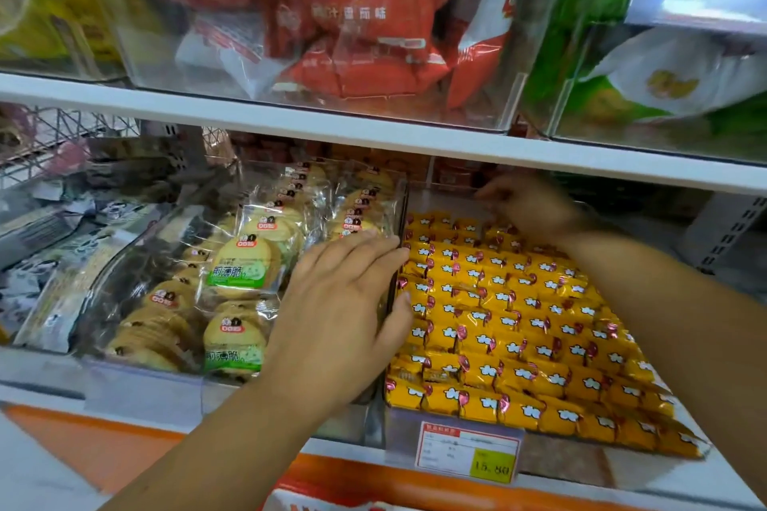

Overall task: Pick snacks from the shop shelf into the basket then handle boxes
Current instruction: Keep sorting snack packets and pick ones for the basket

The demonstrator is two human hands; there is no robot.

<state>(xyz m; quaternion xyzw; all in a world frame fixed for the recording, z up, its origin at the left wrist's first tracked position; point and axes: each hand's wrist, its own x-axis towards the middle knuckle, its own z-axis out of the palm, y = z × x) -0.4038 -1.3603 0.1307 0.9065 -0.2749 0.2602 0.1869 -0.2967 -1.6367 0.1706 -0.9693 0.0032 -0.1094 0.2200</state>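
Yellow foil-wrapped snacks (519,324) lie in tidy rows and fill the clear plastic bin on the right (398,423) of the lower shelf. A white and yellow price tag (467,454) is fixed to its near wall. Just left of it, a second clear bin (141,390) holds round pale biscuits in see-through packets (240,261). Above the white shelf board (290,124), other clear bins hold red bags (373,33) and green bags (622,95).

Your left hand (340,311) lies palm down over the wall between the two lower bins. Its fingers (357,249) are straight and together and grip nothing, and the thumb touches the yellow side. Your right hand (527,207) reaches to the far end of the yellow bin. It is blurred, so you cannot tell how its fingers stand or whether they hold a snack.
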